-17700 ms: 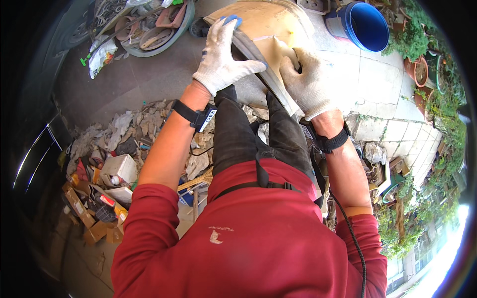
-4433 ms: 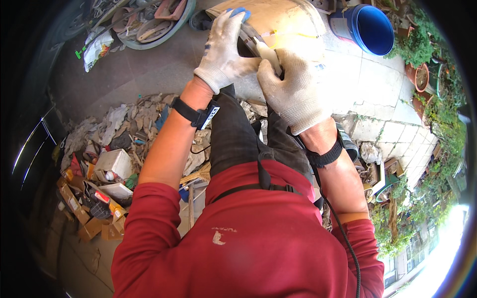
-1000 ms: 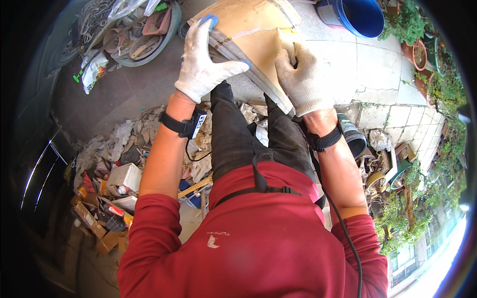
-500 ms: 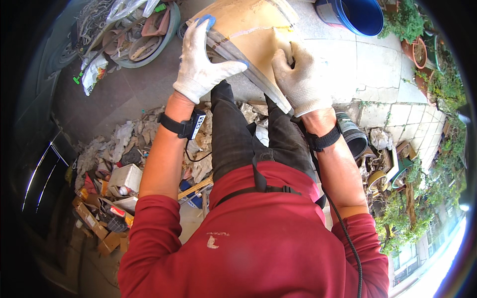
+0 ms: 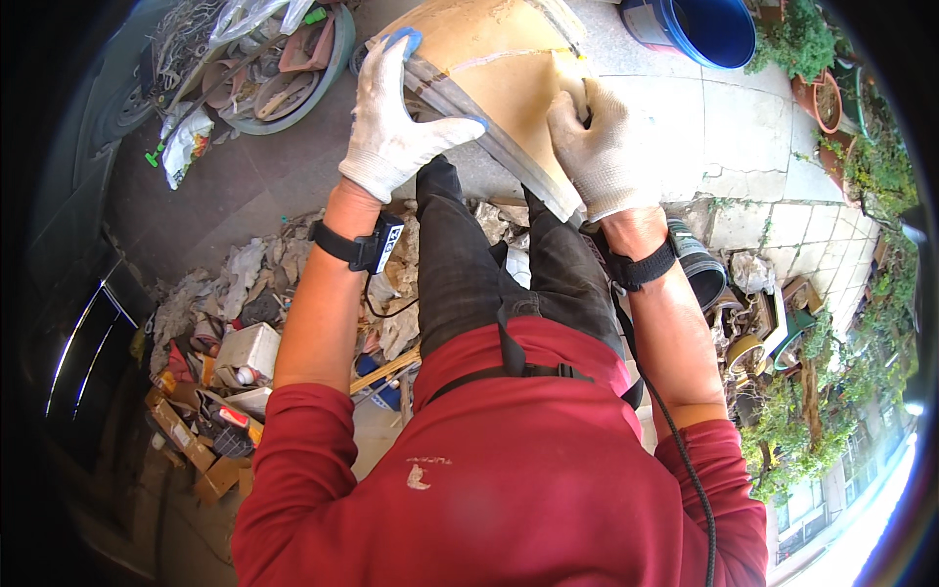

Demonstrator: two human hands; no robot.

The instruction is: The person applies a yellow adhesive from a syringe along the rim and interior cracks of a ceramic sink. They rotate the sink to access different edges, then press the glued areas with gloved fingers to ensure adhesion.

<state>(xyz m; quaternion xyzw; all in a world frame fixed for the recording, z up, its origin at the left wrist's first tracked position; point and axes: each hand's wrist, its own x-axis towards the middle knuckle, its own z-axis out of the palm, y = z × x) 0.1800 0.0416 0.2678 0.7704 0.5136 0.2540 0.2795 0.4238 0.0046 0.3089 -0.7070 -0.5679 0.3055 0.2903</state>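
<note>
A broad tan panel (image 5: 489,93) with a ridged grey edge strip (image 5: 489,147) stands before me at the top of the view, a pale seam crossing it. My left hand (image 5: 391,122), in a white knit glove with blue fingertips, lies spread at the panel's left edge, thumb stretched out over the grey strip. On the right side of the panel, my gloved right hand (image 5: 602,147) is closed, its fingers curled round a pale yellowish piece (image 5: 567,73) against the surface. What that piece is cannot be made out.
A blue bucket (image 5: 714,34) stands at the far right, near potted plants (image 5: 827,103). At far left a round tub (image 5: 337,73) holds assorted scrap. Rubble and boxes (image 5: 210,391) lie left of my legs; a dark bucket (image 5: 696,269) stands right of them.
My right hand has shifted slightly to the right along the panel with the pale piece. The left hand has stayed in place.
</note>
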